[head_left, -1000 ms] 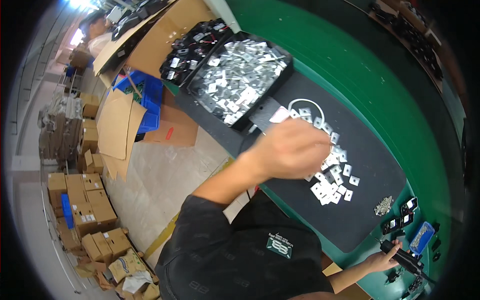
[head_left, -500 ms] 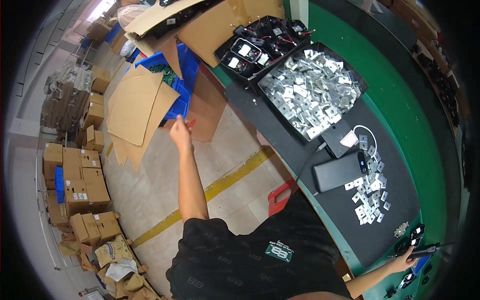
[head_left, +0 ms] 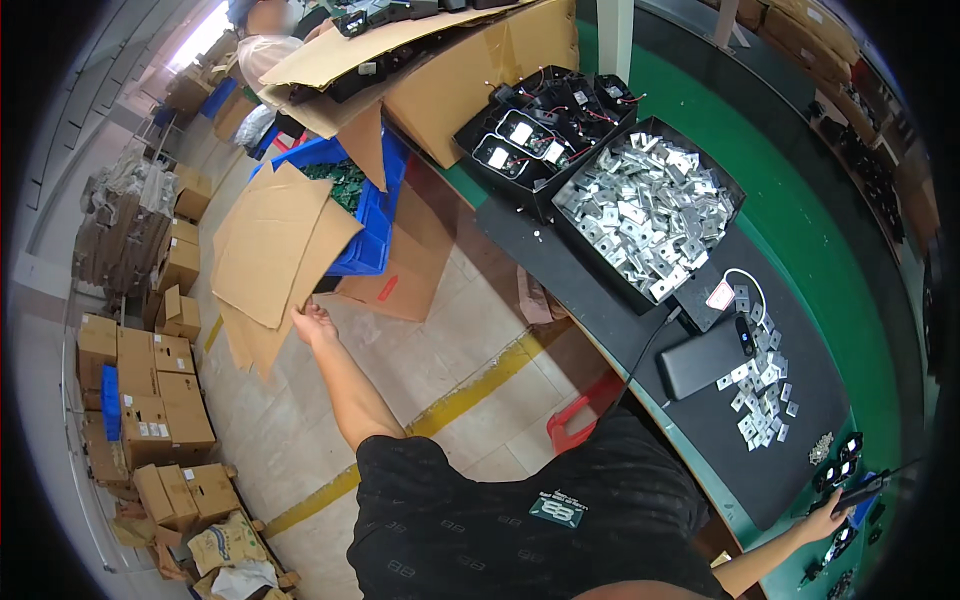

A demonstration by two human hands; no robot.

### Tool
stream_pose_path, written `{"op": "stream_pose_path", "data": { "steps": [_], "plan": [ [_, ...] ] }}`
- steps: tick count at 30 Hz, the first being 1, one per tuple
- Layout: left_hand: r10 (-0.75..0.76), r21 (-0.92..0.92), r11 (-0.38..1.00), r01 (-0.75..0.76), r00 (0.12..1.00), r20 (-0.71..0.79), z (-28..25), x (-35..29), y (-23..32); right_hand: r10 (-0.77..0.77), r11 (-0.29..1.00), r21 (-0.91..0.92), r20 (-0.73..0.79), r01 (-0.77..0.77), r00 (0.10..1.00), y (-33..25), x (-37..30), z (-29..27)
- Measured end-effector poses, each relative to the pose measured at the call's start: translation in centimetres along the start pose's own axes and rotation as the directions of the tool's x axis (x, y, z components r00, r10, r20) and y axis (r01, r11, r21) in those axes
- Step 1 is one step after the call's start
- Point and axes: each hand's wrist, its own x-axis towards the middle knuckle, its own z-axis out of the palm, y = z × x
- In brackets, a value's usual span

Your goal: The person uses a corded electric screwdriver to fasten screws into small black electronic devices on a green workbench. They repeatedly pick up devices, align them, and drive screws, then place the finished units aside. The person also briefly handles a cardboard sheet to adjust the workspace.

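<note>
My left hand (head_left: 314,324) reaches out on the left, its fingers closed at the lower edge of a loose cardboard sheet (head_left: 275,235). The sheets lie slanted over a blue bin (head_left: 372,235) holding green circuit boards (head_left: 345,185). At the lower right, my right hand (head_left: 822,522) is closed around a slim black tool (head_left: 862,492) with a thin shaft; its exact kind is unclear. Black housings (head_left: 850,445) and a small pile of screws (head_left: 821,448) lie beside it.
On the bench's black mat stand a box of metal plates (head_left: 650,215), a box of black housings (head_left: 545,130) and a black power bank (head_left: 705,357) with a white cable. Loose plates (head_left: 765,400) lie beside it. A red stool (head_left: 585,410) is underneath; cartons (head_left: 165,380) line the left.
My left hand has moved left and down, from beside the blue bin to the cardboard's edge. The right hand still holds the black tool. The view has shifted slightly.
</note>
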Motion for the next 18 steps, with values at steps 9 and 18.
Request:
{"op": "stream_pose_path", "data": {
  "steps": [9, 18],
  "plan": [
    [0.277, 0.001, 0.955, -0.297, 0.889, 0.364, 8.4, -4.9, 14.1, -0.039, 0.999, 0.014, -0.003, 0.039, 0.999, 2.2, 1.2, 0.2],
    [0.398, -0.157, 0.917, -0.367, 0.874, 0.279, 10.5, -15.8, 18.4, -0.12, 0.993, 0.001, -0.012, 0.12, 0.993, 2.5, 1.3, 0.2]
  ]
}}
